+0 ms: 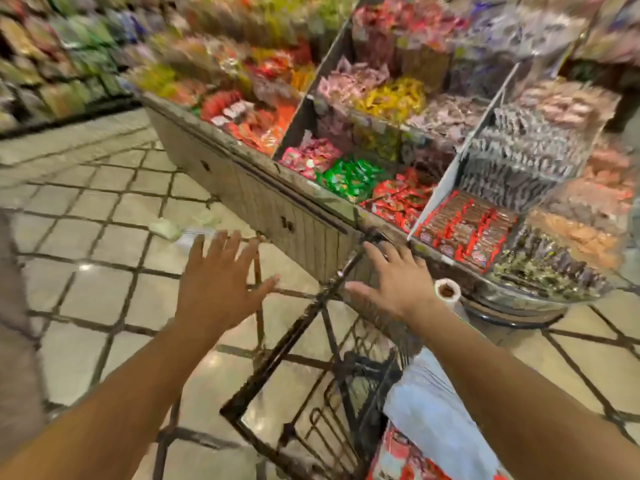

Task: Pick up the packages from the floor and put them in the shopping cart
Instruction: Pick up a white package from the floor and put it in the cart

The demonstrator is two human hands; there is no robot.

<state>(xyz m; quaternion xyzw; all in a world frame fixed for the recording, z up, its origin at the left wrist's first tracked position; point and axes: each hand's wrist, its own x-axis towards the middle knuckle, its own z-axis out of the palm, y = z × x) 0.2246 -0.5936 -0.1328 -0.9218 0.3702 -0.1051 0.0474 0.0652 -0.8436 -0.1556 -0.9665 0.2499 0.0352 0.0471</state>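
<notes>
The view is motion-blurred. My left hand (220, 277) is held out flat with fingers spread, empty, above the tiled floor and just left of the shopping cart (304, 344). Fingers apart and holding nothing, my right hand (391, 278) hovers over the cart's front rim. The cart is dark wire and sits low in the centre. A white bag (440, 407) and a red package (401, 459) lie in the cart at the lower right. Pale packages (180, 230) lie on the floor beyond my left hand, beside the display stand.
A low display stand (263, 199) full of bright wrapped sweets runs from the centre to the right. Shelves of packaged goods (59, 60) line the back left. A roll of clear bags (447, 292) hangs at the stand's edge. Tiled floor (86, 289) spreads to the left.
</notes>
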